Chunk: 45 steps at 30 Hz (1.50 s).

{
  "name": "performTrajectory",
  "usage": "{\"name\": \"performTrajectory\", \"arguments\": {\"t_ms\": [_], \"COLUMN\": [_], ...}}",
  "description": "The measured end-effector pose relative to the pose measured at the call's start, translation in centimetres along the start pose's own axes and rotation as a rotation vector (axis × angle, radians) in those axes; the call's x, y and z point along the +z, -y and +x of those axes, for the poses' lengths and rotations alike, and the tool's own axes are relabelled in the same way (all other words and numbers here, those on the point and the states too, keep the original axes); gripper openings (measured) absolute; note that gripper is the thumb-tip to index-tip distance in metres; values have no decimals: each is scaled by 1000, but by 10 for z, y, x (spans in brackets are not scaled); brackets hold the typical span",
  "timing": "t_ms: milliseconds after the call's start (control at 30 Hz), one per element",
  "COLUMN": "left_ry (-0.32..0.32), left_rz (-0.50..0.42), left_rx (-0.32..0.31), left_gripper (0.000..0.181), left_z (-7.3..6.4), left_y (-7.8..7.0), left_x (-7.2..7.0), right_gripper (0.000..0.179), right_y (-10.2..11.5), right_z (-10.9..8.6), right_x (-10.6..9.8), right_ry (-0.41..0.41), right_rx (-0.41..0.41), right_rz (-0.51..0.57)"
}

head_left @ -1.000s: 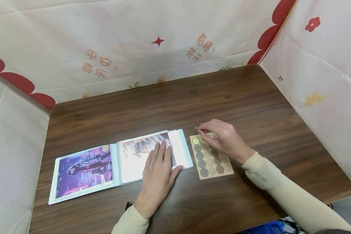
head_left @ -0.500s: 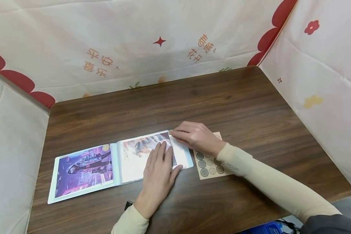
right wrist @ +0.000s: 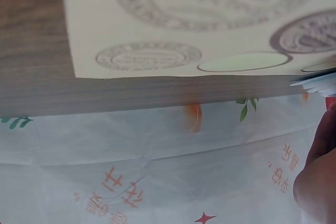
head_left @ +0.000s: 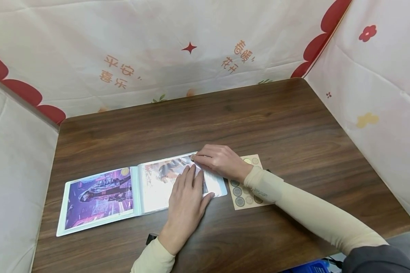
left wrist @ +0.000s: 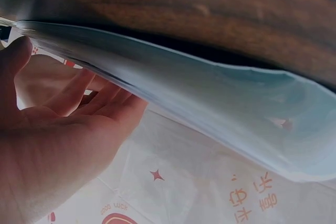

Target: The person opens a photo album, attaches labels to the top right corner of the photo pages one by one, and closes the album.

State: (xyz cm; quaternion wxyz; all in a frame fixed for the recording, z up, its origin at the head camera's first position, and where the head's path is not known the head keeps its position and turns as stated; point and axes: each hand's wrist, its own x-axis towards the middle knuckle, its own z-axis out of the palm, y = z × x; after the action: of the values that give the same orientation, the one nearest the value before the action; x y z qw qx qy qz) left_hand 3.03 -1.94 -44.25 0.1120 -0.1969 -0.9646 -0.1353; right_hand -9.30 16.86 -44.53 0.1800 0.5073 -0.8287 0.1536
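An open photo album lies on the table, with a purple picture under its left sleeve and a glare-covered picture under the right one. My left hand rests on the right page with fingers extended. At that page's top right corner my right hand pinches a small round sticker, mostly covered by the fingertips. Partly under the right forearm lies a beige sticker sheet of round stamp-like stickers. The left wrist view shows the album page edge-on beside the left hand.
A gold round sticker sits on the purple picture's top right corner. The brown wooden table is bounded by printed fabric walls. A blue object shows below the front edge.
My right hand has moved left from above the sticker sheet to the right page's top corner, carrying the small sticker. The left hand has stayed on the page.
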Motion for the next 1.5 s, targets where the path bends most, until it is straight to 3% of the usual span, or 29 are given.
{"name": "performTrajectory", "arguments": {"t_ms": [733, 1500], "left_ry": [10, 26], "left_rz": [31, 36], "left_rx": [9, 0], "left_gripper": [70, 70], "left_z": [1, 2], "left_y": [2, 3], "left_x": [0, 1], "right_gripper": [23, 23], "right_y": [-5, -6], "right_z": [5, 6], "right_x": [11, 12], "right_ry": [-53, -35], "right_rx": [-16, -29], "right_rz": [-27, -7]}}
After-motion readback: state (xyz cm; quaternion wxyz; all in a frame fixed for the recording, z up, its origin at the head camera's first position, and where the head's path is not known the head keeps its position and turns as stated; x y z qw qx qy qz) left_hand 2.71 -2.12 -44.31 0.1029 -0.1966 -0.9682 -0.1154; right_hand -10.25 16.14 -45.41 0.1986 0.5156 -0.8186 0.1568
